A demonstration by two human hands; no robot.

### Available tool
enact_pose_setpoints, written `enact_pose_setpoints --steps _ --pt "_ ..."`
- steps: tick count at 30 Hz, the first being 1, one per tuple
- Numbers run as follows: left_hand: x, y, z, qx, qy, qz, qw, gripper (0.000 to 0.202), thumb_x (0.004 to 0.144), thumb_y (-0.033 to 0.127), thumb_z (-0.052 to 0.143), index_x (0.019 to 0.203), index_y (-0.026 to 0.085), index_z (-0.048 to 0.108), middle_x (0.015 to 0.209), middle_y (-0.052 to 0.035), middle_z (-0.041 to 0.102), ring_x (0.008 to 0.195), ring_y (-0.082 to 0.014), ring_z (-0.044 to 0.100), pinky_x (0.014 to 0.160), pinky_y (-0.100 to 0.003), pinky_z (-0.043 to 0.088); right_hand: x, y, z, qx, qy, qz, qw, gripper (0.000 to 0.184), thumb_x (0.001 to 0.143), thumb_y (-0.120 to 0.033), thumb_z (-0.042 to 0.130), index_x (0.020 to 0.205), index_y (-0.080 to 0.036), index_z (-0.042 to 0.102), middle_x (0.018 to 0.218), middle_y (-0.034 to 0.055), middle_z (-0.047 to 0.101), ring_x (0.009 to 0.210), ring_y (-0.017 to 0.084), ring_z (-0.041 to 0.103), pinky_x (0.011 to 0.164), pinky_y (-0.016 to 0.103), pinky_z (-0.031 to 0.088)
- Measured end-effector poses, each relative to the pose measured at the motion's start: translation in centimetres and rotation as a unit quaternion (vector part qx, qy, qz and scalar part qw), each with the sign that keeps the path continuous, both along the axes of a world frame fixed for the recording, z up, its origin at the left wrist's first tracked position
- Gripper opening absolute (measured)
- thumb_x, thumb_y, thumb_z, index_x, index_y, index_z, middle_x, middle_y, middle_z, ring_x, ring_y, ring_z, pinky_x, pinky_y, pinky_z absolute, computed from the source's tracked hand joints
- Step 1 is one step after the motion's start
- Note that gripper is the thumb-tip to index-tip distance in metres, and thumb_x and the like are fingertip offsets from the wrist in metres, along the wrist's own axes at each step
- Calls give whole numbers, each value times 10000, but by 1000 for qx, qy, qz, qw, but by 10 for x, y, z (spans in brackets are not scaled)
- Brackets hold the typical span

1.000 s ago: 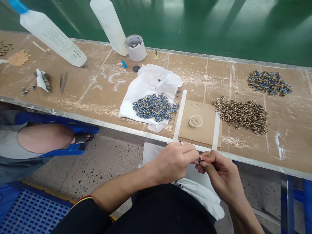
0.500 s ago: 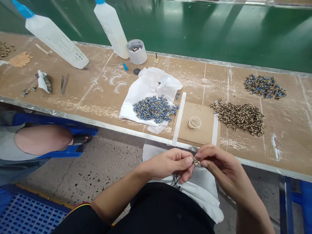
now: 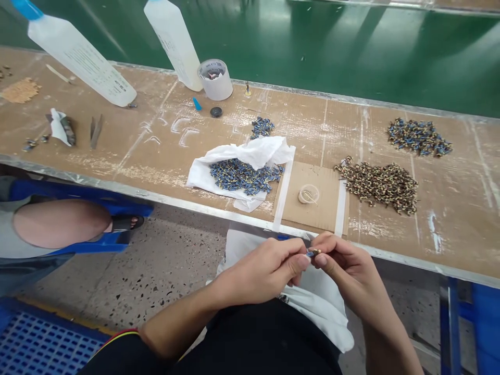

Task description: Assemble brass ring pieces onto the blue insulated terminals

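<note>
My left hand and my right hand meet just off the table's near edge, fingertips pinched together. Between them is a tiny painted figurine, blue at the left fingertips and yellow-brown at the right ones. Fingers hide part of it. Ahead on a cardboard pad sits a small clear cup with a thin stick in it. Left of the pad, many blue-and-yellow pieces lie on crumpled white paper. To its right is a pile of brown-and-yellow pieces.
A pile of blue-and-yellow pieces lies far right, a smaller blue pile behind the paper. Two white bottles lean near a tape roll. Tweezers lie left. Another person's leg is at the lower left.
The paper's far side has folded toward me, and a small blue pile shows behind it. The held piece has turned, with its blue part now visible. The view has shifted slightly.
</note>
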State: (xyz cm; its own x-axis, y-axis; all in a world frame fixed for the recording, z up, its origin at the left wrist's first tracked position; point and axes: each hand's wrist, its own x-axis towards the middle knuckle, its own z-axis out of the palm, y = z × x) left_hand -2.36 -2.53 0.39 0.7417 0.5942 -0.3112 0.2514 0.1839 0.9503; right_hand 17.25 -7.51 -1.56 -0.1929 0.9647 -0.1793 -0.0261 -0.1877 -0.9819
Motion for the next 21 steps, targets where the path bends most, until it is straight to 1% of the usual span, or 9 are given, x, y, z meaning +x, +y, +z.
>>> enact_pose_setpoints --steps 3,7,9,10,13,15,17,19,21 --pt "2 -3 7 124 43 -2 991 313 1007 301 399 750 166 514 671 12 558 603 -110 499 588 -232 383 -5 0 0 -12 22 -6 1000 87 937 -252 590 874 -219 639 881 31 584 799 152 565 710 249 487" --pt "2 -3 5 194 72 -6 978 262 1001 265 422 780 173 527 701 18 572 627 -115 517 590 -229 375 -8 -5 -4 -11 6 -23 1000 81 930 -273 604 887 -225 651 876 27 604 788 144 573 705 235 490" --pt "-8 6 -1 242 116 35 963 221 995 288 450 833 182 557 757 12 605 691 -133 553 636 -238 397 1 -8 -7 -2 -34 -50 998 90 921 -297 614 892 -223 655 874 31 623 771 148 586 680 236 492" --pt "-15 15 -5 275 143 79 948 200 994 293 451 874 188 572 797 4 623 737 -146 571 673 -248 413 11 -7 -8 7 -62 -74 995 101 915 -313 620 891 -222 656 865 31 633 761 151 594 669 239 494" --pt "-41 51 -18 394 236 245 854 176 979 299 455 966 186 589 923 -50 645 883 -213 594 782 -307 444 66 10 -10 53 -189 -199 960 156 877 -377 653 874 -220 662 808 28 666 750 171 624 676 257 504" --pt "-55 76 -25 449 290 279 798 193 957 310 472 1040 183 592 1034 -85 629 994 -263 582 863 -361 445 116 39 -9 78 -304 -285 906 213 841 -421 675 861 -210 680 774 35 679 741 184 633 689 276 504" --pt "-63 95 -30 472 333 276 768 239 935 322 485 1101 181 584 1094 -105 608 1048 -305 561 910 -412 437 167 80 -9 69 -393 -298 867 265 830 -454 655 833 -191 689 737 46 683 675 177 622 655 289 493" --pt "-65 105 -32 479 364 264 754 258 920 325 481 1102 174 584 1083 -116 596 1041 -327 552 909 -442 440 208 124 -13 76 -401 -316 856 285 831 -442 623 840 -164 682 751 73 689 688 191 636 651 305 501" --pt "-65 110 -35 482 386 252 745 232 913 319 471 1042 173 595 1025 -115 592 999 -330 551 879 -447 449 235 164 -20 78 -407 -329 848 295 808 -430 623 814 -140 676 739 95 690 690 205 648 640 318 506"
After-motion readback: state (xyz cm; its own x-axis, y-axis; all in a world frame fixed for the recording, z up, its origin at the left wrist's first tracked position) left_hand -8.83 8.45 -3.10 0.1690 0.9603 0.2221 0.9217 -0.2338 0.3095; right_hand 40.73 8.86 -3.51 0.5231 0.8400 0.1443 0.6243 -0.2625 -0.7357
